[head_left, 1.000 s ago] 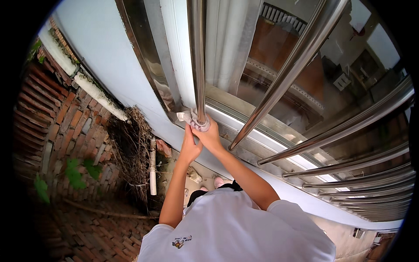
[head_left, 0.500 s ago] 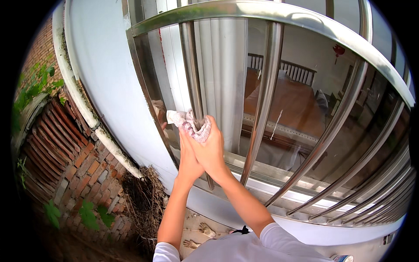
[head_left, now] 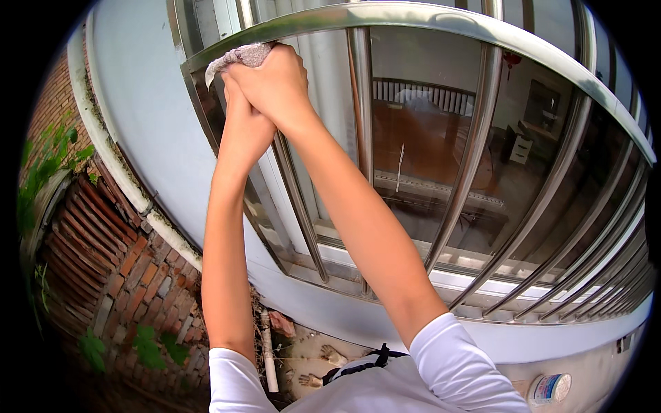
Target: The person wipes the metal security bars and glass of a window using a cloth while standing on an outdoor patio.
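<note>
Both my arms stretch up to the first upright bar (head_left: 301,206) at the left end of a shiny metal window grille. A pale pinkish-white cloth (head_left: 241,58) is bunched around the bar's top, against the underside of the curved top rail (head_left: 406,12). My right hand (head_left: 274,79) is closed over the cloth from the right. Pressed against it, my left hand (head_left: 242,124) closes from the left and slightly lower. The fingertips of both hands are mostly hidden by the bar and cloth.
Further bars (head_left: 475,151) run rightward before a window onto a room. A white wall (head_left: 141,89) and pipe (head_left: 113,148) stand left, above brickwork (head_left: 148,272) and leaves. Below lie two tan glove-like shapes (head_left: 334,355); a white tub (head_left: 551,388) stands lower right.
My hands and the cloth have gone up the same bar, from about its middle to just under the top rail. My arms are straighter, and the view has shifted, showing more of the tub.
</note>
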Motion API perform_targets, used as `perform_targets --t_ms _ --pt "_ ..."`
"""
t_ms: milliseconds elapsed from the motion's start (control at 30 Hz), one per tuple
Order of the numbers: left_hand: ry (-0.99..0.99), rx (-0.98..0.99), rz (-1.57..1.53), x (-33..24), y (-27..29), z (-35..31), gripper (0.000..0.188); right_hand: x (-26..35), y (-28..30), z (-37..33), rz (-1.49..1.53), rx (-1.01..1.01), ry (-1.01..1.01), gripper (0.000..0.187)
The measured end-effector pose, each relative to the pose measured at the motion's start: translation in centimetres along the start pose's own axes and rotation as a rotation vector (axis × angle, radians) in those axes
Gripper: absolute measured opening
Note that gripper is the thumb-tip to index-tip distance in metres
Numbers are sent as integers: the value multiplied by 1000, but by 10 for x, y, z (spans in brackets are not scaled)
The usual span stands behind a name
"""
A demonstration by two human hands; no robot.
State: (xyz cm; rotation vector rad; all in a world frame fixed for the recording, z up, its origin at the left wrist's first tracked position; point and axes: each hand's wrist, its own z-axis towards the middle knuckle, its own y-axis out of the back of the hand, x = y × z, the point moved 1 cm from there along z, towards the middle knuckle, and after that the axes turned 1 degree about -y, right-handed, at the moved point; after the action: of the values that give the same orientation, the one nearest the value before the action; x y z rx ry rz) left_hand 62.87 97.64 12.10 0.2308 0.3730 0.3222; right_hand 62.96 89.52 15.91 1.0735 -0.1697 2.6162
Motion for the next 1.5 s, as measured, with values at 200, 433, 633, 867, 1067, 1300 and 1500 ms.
perform_targets --t_ms 200,433,633,867,1067,1300,1500 --pt "-20 -105 90 0 -8 -22 74 -5 2 -11 37 -25 86 32" --pt "38 -45 170 -22 -9 -46 85 -12 5 -27 26 -109 134 41" --pt "129 5 89 2 -13 -112 81 -52 6 -89 20 -93 95 48" --pt "549 78 -162 18 24 -288 44 -108 46 -221 -105 21 134 56" --pt "1268 -127 -405 2 45 -532 29 -158 -9 -283 -534 428 260 66" --pt "1376 4 -373 -42 35 -587 23 -287 -74 -345 -917 453 -37 65" --pt "1306 73 -363 -35 21 -557 16 -320 -87 -332 -1161 437 -40 35"
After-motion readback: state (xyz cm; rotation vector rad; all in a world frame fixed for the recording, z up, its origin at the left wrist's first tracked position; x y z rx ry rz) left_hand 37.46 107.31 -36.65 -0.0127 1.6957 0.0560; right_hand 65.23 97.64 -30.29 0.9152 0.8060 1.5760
